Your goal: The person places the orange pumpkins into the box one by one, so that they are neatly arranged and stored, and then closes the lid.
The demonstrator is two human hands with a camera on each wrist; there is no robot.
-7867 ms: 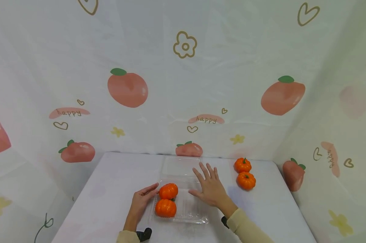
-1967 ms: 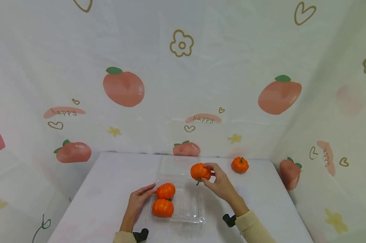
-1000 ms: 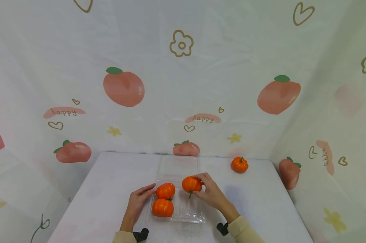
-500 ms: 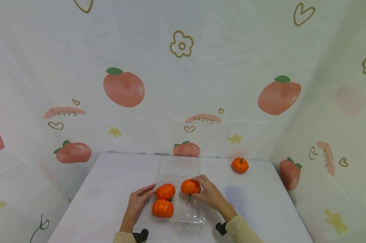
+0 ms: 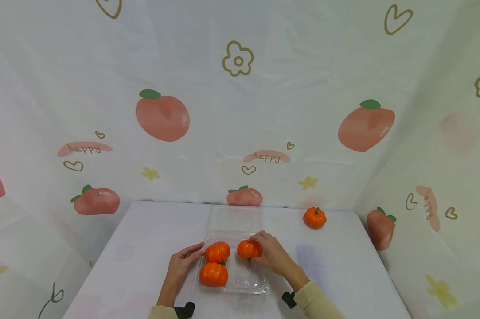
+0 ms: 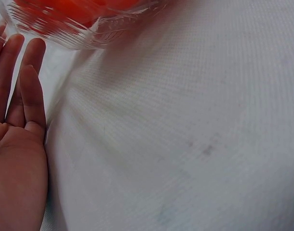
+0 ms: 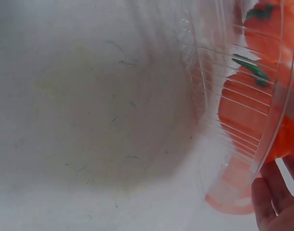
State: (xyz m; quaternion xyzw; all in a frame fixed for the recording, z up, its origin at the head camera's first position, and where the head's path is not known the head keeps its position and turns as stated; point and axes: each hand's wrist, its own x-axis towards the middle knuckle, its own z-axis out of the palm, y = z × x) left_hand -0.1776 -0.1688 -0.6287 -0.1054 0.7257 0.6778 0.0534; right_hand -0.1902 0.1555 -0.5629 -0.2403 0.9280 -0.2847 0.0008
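In the head view, my right hand (image 5: 275,254) grips a small orange pumpkin (image 5: 247,249) with a green stem, thumb and fingers around its right side. The pumpkin is in the back right part of a clear plastic clamshell box (image 5: 245,280). On the box's left side sit two more pumpkins, one behind (image 5: 217,251) and one in front (image 5: 213,274). My left hand (image 5: 181,266) touches the box's left edge, its fingers extended. The left wrist view shows that hand's straight fingers (image 6: 33,96) beside the ribbed wall. Through the wall in the right wrist view shows the gripped pumpkin (image 7: 245,108).
The box's clear lid (image 5: 234,219) lies folded back behind it. Another orange pumpkin (image 5: 314,217) stands at the table's back right. The white-covered table (image 5: 144,257) meets a patterned cloth backdrop (image 5: 208,133) at the back and sides.
The right hand took the nearer of the two right-hand pumpkins, carried it left over the box and lowered it into the back right part. The left hand stays at the box's edge.
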